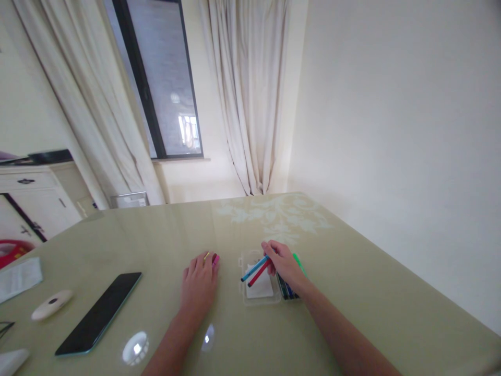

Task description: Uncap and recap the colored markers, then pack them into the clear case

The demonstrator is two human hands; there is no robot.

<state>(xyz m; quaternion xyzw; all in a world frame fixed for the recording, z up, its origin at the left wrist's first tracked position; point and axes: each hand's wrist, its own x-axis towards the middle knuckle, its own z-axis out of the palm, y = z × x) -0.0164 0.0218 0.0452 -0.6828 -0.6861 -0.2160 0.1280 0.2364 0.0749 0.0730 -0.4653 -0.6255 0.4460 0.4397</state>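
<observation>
My right hand [282, 261] is closed round a light-blue marker [256, 267] and a red marker [259, 272], both slanting down to the left. Below them lies an opened clear plastic case [250, 302] with a white card [260, 290] in its left half. Several dark markers [287, 288] sit in the right half, partly behind my right wrist, and a green marker [299, 262] shows beyond it. Palm down on the table, my left hand [199, 279] curls over a pink marker [215, 259] and something thin and yellow [206, 256]; its fingertips are mostly hidden.
On the left of the glossy table [168, 230] lie a dark-screened tablet [99, 313], a white oval device [52, 305] and a pale packet [21, 279]. A white wall [403, 130] borders the right side. Curtains [246, 94] and a window [168, 78] stand behind.
</observation>
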